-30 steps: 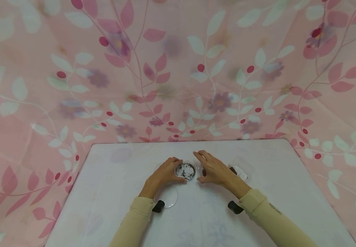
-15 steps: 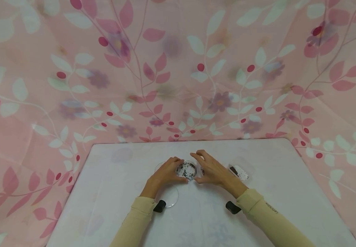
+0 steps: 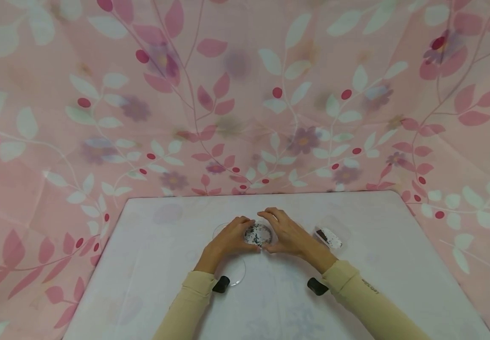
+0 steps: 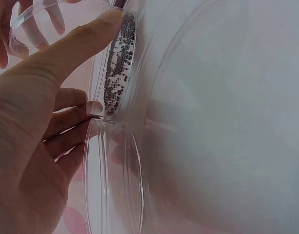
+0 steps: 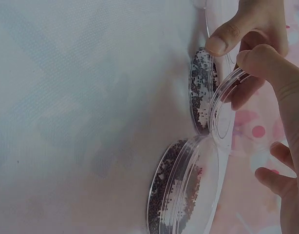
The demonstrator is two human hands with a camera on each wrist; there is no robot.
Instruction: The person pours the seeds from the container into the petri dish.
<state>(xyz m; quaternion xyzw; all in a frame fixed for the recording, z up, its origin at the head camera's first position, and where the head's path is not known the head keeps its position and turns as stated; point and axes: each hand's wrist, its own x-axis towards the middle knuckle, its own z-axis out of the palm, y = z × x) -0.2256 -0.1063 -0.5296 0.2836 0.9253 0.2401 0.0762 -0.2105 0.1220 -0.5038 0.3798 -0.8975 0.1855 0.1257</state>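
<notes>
A clear petri dish [image 3: 257,234] with dark granules scattered on its white-looking base lies on the table, seen edge-on as a granule-filled dish [image 4: 121,68] in the left wrist view. My left hand [image 3: 231,237] grips its left side between thumb and fingers. My right hand [image 3: 288,234] holds a clear lid [image 5: 223,109] by its rim, tilted over the dish's right part. In the right wrist view, the left thumb [image 5: 218,45] lies on the dish's edge. A second petri dish [image 5: 181,195] with dark granules, topped by a clear cover, stands close by, mostly hidden by my right hand in the head view.
An empty-looking clear dish [image 4: 113,180] lies under and behind the left hand. Nearer the front is another clear round piece [image 3: 237,271]. A transparent box [image 3: 331,236] with dark and white contents stands to the right. A patterned cloth [image 3: 245,94] hangs behind the white table [image 3: 177,302].
My right hand has moved left with the lid, which now overlaps the right part of the granule dish. The left hand stays almost in place on the dish.
</notes>
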